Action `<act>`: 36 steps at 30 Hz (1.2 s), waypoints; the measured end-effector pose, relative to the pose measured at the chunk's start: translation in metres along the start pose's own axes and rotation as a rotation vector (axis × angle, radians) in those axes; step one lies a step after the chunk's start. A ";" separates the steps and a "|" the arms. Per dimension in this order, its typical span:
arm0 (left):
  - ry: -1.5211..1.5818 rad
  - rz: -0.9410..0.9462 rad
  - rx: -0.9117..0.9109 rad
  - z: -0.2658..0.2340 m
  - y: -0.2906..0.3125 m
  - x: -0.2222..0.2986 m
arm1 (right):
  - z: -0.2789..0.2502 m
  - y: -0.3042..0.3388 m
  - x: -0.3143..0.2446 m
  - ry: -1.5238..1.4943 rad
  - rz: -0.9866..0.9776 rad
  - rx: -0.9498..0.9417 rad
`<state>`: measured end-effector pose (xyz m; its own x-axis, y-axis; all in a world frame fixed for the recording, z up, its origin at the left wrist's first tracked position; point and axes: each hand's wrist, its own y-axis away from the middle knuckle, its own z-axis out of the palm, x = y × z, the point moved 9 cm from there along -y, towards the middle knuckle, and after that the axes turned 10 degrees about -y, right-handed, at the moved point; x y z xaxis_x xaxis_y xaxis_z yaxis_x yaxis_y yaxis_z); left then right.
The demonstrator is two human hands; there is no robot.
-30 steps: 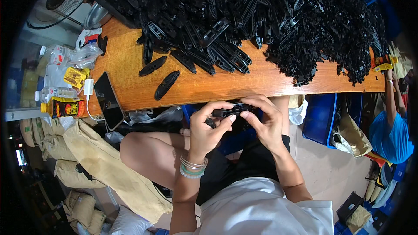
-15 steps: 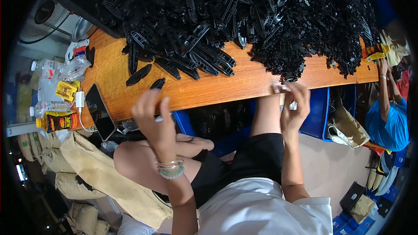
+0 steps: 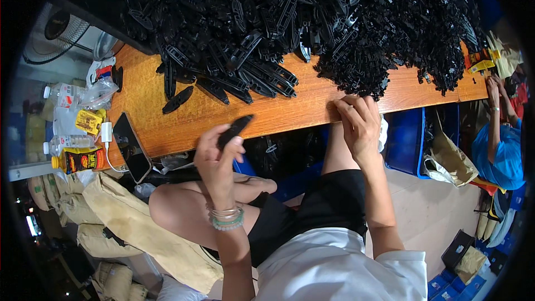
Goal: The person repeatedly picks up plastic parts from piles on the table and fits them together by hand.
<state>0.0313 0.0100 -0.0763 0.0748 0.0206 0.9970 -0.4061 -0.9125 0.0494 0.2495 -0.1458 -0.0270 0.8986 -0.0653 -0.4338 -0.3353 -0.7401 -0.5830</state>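
Note:
Between the thumb and fingers of my left hand (image 3: 214, 159) is a long black plastic piece (image 3: 238, 129) with pointed ends, held just over the table's near edge. My right hand (image 3: 359, 125) bends down at that edge, fingertips together on the wood. Whatever it may hold is hidden under the fingers. Right beyond it ends a heap of small black plastic pieces (image 3: 384, 56). A larger heap of long black pieces (image 3: 223, 28) covers the far left and middle. One loose long piece (image 3: 178, 100) lies in front of it.
The wooden table (image 3: 150, 117) carries a phone (image 3: 132, 147) with a white cable at its left end, by bottles (image 3: 61, 145) and yellow packets (image 3: 89, 121). Blue bins (image 3: 405, 145) stand below the edge. At far right a person in blue (image 3: 496, 153) reaches to the table.
My left hand has moved right and now shows a long black piece in its grasp. My right hand has turned down and shifted slightly left onto the table edge.

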 end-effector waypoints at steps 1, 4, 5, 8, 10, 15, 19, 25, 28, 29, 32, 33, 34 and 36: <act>0.115 -0.043 -0.115 0.013 0.003 -0.004 | 0.001 0.000 0.001 0.001 0.000 0.001; 0.304 -0.107 -0.191 0.038 0.009 -0.007 | -0.002 -0.004 -0.013 -0.105 -0.055 0.061; 0.334 -0.125 -0.193 0.042 0.011 -0.007 | -0.007 -0.006 -0.015 -0.278 0.105 0.111; 0.173 0.027 -0.208 0.048 0.013 0.003 | 0.012 0.010 -0.012 -0.881 0.428 0.187; 0.053 -0.049 -0.220 0.053 0.019 0.006 | 0.032 0.024 -0.008 -1.358 0.613 0.215; -0.025 0.179 -0.219 0.057 0.022 0.019 | 0.033 0.023 -0.015 -1.194 0.616 0.117; 0.001 -0.043 -0.303 0.066 0.029 0.007 | 0.033 0.018 -0.029 -1.088 0.528 0.069; 0.064 -0.067 -0.383 0.066 0.030 0.006 | 0.030 0.012 -0.040 -0.790 0.379 -0.014; 0.136 -0.154 -0.396 0.069 0.031 0.001 | 0.018 0.001 -0.056 -0.598 0.204 -0.056; 0.110 -0.091 -0.373 0.067 0.029 0.005 | 0.018 0.001 -0.056 -0.598 0.204 -0.056; 0.044 0.009 -0.382 0.067 0.029 0.014 | 0.043 0.017 -0.039 -0.980 0.522 -0.153; 0.005 0.046 -0.413 0.071 0.030 0.017 | 0.043 0.018 -0.038 -0.978 0.522 -0.150; 0.031 0.002 -0.425 0.072 0.030 0.013 | 0.042 0.019 -0.039 -0.971 0.512 -0.137; -0.004 0.003 -0.438 0.074 0.029 0.018 | 0.039 0.019 -0.036 -0.963 0.502 -0.120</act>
<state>0.0885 -0.0462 -0.0614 0.0757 0.0160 0.9970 -0.7543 -0.6530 0.0678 0.1998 -0.1310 -0.0493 0.0514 0.1340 -0.9897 -0.5251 -0.8393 -0.1409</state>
